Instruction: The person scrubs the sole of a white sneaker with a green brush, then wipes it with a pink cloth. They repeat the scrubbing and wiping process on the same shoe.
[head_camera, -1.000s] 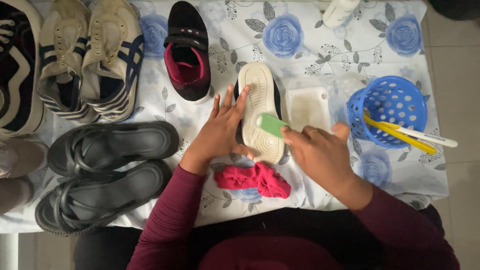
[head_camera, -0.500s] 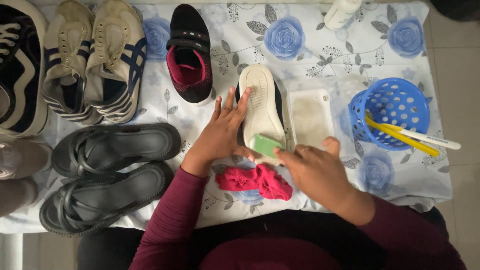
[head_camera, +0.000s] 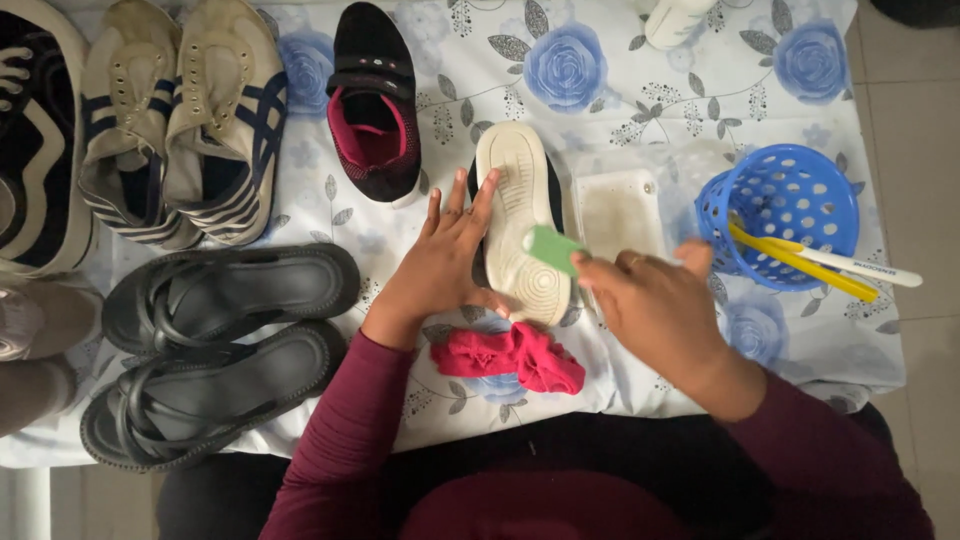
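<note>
Head view, looking down w/ our two hands over a desk (head_camera: 300, 215) covered in a white cloth w/ blue roses. Our left hand (head_camera: 445, 265) lies flat, fingers spread, pressing on a shoe turned sole-up (head_camera: 520, 225); the pale sole faces us, probably so it stays put and the underside is exposed. Our right hand (head_camera: 655, 305) is closed round a small green block (head_camera: 553, 248), maybe a sponge or eraser, pinched at its near end so the free end touches the sole just beside the left hand's thumb.

Just below the left hand, near our body, a crumpled red cloth (head_camera: 510, 358). Just past the right hand's fingers, a shallow whitish tray (head_camera: 618, 210); beyond its thumb side, a blue perforated basket (head_camera: 775, 215) holding yellow and white sticks (head_camera: 830, 265), upright-ish so they stay in reach.

Beyond the left hand: a black shoe w/ pink lining (head_camera: 375, 105). Further out on that side, black sandals (head_camera: 220, 345) and striped cream sneakers (head_camera: 175, 130), lined up in pairs.
</note>
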